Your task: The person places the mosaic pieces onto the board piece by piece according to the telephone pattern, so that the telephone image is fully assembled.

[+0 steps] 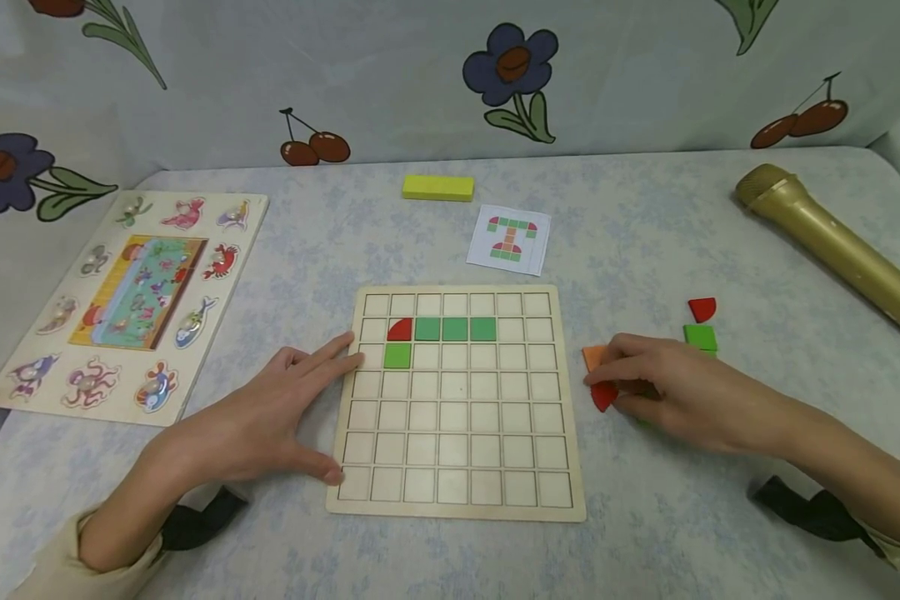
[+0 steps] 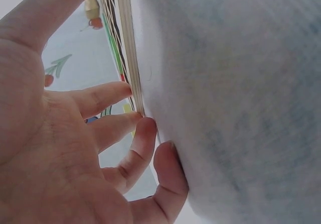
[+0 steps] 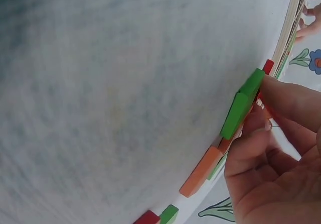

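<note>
Fingers and thumb spread, the left hand (image 1: 258, 421) (image 2: 65, 133) touches the left edge of the wooden grid board (image 1: 457, 510) (image 2: 131, 53). On the grid are a red quarter-round piece (image 1: 401, 330), three darker green squares (image 1: 453, 329) in a row beside it and a light green square (image 1: 397, 356) below it. Right of the board, the right hand (image 1: 682, 392) (image 3: 276, 158) pinches a red piece (image 1: 603, 397) between thumb and fingers, next to an orange piece (image 1: 593, 357). In the right wrist view, green blocks (image 3: 235, 116) and an orange block (image 3: 200, 173) lie by its fingers.
A pattern card (image 1: 508, 240) and a yellow block (image 1: 438, 188) lie behind the board. An animal puzzle board (image 1: 217, 333) is at the left, a gold microphone (image 1: 840, 233) at the right. Another red piece (image 1: 702, 309) and a green one (image 1: 701, 337) lie beyond the right hand.
</note>
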The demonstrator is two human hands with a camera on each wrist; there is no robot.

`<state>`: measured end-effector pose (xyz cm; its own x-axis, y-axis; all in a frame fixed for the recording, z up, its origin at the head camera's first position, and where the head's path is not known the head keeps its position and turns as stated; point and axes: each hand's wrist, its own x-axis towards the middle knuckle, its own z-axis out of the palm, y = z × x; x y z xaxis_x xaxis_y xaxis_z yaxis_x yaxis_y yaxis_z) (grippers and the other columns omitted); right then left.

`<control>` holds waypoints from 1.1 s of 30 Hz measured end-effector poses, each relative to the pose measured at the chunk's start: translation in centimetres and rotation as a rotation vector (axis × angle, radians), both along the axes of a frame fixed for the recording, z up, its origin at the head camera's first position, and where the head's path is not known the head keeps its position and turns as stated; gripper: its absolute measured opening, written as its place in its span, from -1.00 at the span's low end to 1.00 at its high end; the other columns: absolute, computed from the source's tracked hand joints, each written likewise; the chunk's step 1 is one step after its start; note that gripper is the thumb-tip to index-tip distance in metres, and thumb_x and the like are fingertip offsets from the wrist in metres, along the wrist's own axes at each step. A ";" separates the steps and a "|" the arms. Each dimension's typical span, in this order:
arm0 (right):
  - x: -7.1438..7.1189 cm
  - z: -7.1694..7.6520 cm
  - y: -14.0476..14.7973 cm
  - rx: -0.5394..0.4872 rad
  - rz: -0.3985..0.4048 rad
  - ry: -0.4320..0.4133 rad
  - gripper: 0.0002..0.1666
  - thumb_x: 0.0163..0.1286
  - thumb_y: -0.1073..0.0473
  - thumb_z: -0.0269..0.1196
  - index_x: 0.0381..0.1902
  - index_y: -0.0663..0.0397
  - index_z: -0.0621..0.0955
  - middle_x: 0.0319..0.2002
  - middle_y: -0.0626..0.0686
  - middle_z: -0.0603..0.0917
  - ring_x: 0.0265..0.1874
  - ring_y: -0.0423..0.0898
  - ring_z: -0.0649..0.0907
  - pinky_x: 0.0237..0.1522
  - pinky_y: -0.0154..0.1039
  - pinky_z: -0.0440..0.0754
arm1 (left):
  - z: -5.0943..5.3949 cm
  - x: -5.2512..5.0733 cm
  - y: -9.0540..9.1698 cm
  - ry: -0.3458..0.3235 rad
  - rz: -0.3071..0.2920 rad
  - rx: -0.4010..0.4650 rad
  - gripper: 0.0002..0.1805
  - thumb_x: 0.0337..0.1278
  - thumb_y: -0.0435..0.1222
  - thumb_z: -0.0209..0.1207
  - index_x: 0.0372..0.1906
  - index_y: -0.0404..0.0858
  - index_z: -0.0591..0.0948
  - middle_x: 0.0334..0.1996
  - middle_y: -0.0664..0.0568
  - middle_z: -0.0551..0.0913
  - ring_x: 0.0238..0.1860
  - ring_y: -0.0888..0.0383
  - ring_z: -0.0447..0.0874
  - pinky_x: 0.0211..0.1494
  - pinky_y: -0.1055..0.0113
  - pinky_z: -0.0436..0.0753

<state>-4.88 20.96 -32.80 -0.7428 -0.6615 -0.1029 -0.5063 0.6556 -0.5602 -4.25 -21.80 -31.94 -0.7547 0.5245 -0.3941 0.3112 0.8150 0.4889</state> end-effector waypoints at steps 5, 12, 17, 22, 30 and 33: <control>0.1 0.0 0.0 0.004 -0.069 0.030 -0.65 0.09 0.33 0.50 -0.24 -0.21 0.72 -0.30 -0.25 0.48 -0.42 -0.32 0.48 -0.39 -0.38 0.51 | 0.0 0.0 0.0 -0.002 0.001 -0.004 0.28 -0.39 0.23 0.51 0.55 -0.05 0.15 0.58 0.12 -0.14 0.17 0.10 0.14 0.06 0.11 0.42; 0.1 -0.1 -0.1 0.012 -0.112 0.049 -0.74 0.11 0.21 0.51 -0.27 -0.18 0.68 -0.40 -0.24 0.45 -0.47 -0.32 0.45 -0.44 -0.36 0.47 | 0.0 0.0 0.1 0.006 0.002 -0.001 0.28 -0.39 0.23 0.51 0.55 -0.04 0.16 0.58 0.11 -0.12 0.17 0.10 0.15 0.05 0.11 0.43; 0.1 -0.1 -0.1 0.007 -0.080 0.036 -0.65 0.11 0.26 0.51 -0.15 -0.12 0.68 -0.40 -0.24 0.45 -0.48 -0.33 0.44 -0.43 -0.37 0.46 | 0.1 0.0 0.1 0.005 0.001 -0.003 0.28 -0.40 0.22 0.52 0.55 -0.05 0.17 0.58 0.11 -0.11 0.18 0.09 0.15 0.06 0.10 0.43; 0.0 -0.2 -0.1 0.009 -0.016 0.004 -0.62 0.15 0.28 0.48 -0.07 -0.14 0.70 -0.25 -0.26 0.50 -0.38 -0.31 0.47 -0.37 -0.36 0.50 | 0.1 0.0 0.1 0.006 0.001 -0.001 0.29 -0.41 0.22 0.52 0.55 -0.06 0.17 0.58 0.09 -0.11 0.19 0.08 0.15 0.07 0.08 0.42; 0.1 -0.1 -0.3 0.042 -0.017 0.034 -0.68 0.14 0.24 0.49 -0.14 -0.13 0.71 -0.26 -0.28 0.50 -0.38 -0.30 0.47 -0.36 -0.34 0.50 | 0.1 0.1 0.0 0.008 0.005 0.004 0.28 -0.40 0.21 0.53 0.55 -0.06 0.17 0.58 0.10 -0.11 0.18 0.08 0.14 0.06 0.09 0.42; 0.2 0.0 -0.5 0.029 -0.030 0.052 -0.70 0.13 0.25 0.50 -0.18 -0.13 0.71 -0.32 -0.29 0.49 -0.42 -0.31 0.46 -0.39 -0.36 0.48 | 0.1 0.1 0.0 0.007 0.006 0.003 0.28 -0.39 0.21 0.53 0.55 -0.06 0.17 0.58 0.10 -0.11 0.18 0.08 0.14 0.06 0.08 0.42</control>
<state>-4.71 20.44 -32.83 -0.7670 -0.6363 -0.0824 -0.5143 0.6865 -0.5140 -4.16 -21.79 -31.84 -0.7602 0.5215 -0.3875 0.3097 0.8152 0.4895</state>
